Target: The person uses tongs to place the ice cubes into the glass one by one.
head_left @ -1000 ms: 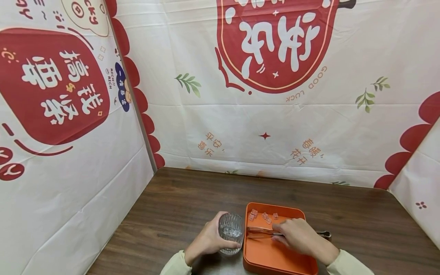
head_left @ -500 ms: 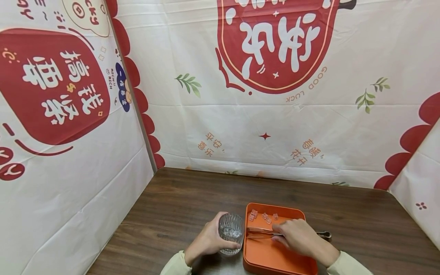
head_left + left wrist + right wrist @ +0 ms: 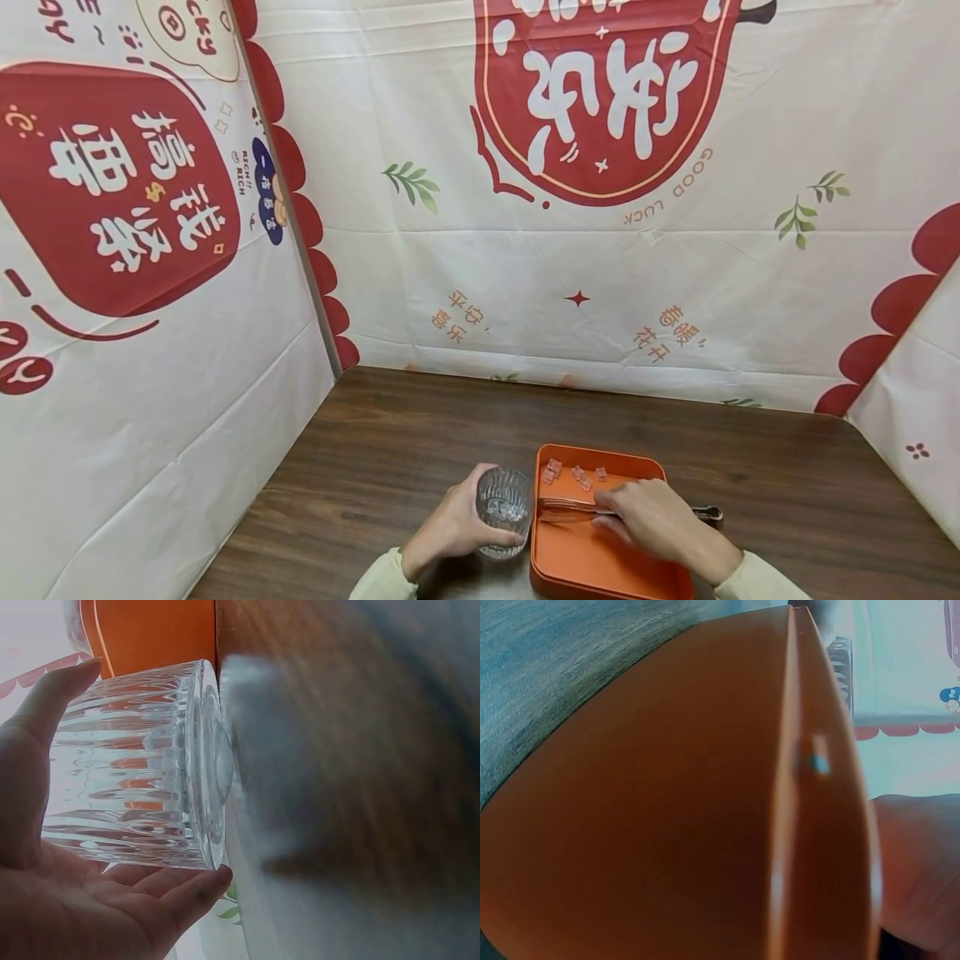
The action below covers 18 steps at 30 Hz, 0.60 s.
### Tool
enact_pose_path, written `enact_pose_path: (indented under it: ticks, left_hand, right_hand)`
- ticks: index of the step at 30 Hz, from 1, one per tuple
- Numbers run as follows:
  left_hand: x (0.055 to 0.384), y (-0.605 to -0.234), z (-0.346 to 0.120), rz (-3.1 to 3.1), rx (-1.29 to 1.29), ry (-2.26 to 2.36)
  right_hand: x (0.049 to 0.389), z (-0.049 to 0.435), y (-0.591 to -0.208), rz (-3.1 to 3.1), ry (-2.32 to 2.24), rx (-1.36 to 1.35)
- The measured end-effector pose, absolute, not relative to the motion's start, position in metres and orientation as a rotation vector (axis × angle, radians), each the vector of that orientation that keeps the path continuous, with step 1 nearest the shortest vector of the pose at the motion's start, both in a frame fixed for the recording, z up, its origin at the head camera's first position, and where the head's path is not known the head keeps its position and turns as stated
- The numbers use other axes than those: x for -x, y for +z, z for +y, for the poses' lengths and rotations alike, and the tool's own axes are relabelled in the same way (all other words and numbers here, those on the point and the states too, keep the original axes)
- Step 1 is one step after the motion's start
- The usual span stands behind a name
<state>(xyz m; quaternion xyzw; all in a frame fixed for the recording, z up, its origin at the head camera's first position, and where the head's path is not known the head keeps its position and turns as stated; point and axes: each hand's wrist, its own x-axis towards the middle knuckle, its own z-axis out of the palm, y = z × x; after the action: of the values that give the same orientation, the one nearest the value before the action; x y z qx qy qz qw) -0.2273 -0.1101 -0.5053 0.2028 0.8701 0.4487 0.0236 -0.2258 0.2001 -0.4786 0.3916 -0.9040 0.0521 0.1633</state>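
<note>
My left hand [image 3: 459, 518] holds a clear ribbed glass [image 3: 504, 504], thumb on the near side and fingers round the far side. In the left wrist view the glass [image 3: 131, 769] stands upright, its base right at the table top. To its right lies a shallow orange tray [image 3: 585, 557]. My right hand [image 3: 647, 518] grips metal tongs [image 3: 567, 507] over the tray, their tips pointing left at its left wall. Several small pinkish clear cubes [image 3: 581, 477] rest near the tray's far wall. In the right wrist view the tray's side [image 3: 667, 795] hides the tongs and most of the hand.
A dark wood-grain table [image 3: 390, 433] bears everything. White printed cloth [image 3: 525, 275] hangs behind it, with another cloth panel [image 3: 187, 400] on the left and one on the right. The tongs' rear end reaches past the tray's right wall.
</note>
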Motion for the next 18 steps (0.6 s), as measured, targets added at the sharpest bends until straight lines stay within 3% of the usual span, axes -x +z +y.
enact_pose_path:
  ticks: [18]
  left_hand:
    - [0.228, -0.506, -0.113, 2.702, -0.644, 1.384]
  right_hand:
    - [0.224, 0.211, -0.464, -2.565, 0.188, -1.029]
